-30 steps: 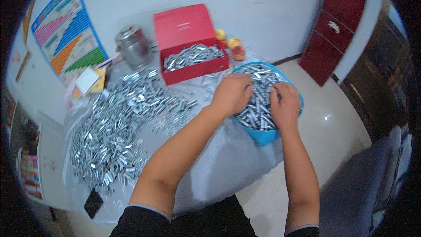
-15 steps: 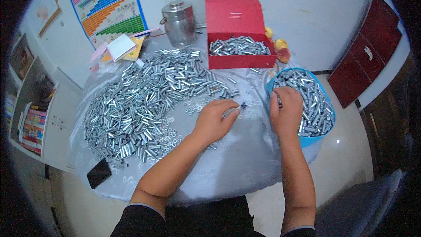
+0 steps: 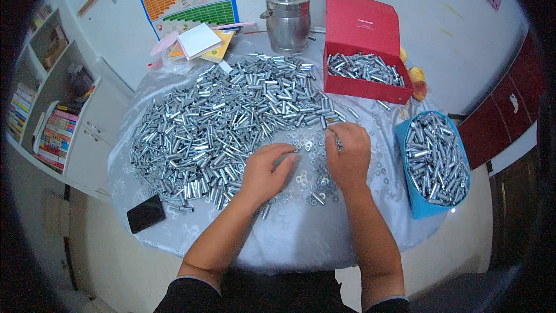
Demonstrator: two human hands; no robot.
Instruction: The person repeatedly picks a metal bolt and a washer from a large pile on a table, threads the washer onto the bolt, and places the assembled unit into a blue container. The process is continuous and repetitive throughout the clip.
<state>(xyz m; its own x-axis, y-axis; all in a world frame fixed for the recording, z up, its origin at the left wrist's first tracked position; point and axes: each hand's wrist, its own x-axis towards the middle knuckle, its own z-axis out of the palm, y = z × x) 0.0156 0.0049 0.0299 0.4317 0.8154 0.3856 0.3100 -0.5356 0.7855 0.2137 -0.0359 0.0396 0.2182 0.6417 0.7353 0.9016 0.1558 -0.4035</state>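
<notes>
My left hand (image 3: 267, 173) rests at the right edge of a large heap of short silver metal tubes (image 3: 200, 122), thumb and forefinger apart, with nothing visible between them; its other fingers are hidden. Small flat washers (image 3: 302, 179) lie scattered between my hands. Just right of them, my right hand (image 3: 350, 153) is closed with its fingers curled down. A small dark metallic bit shows between its thumb and fingers; I cannot make out what it is.
To the right stands a blue bin (image 3: 414, 188) full of metal tubes. An open red box (image 3: 370, 90) at the back holds more. Behind the heap are a steel canister (image 3: 288, 23) and a notepad (image 3: 198, 40). A black phone (image 3: 146, 214) lies at the front left.
My right hand has moved left from the blue bin to the washers. The left hand has opened; the tube at its fingertips is no longer seen there. The view has swung left.
</notes>
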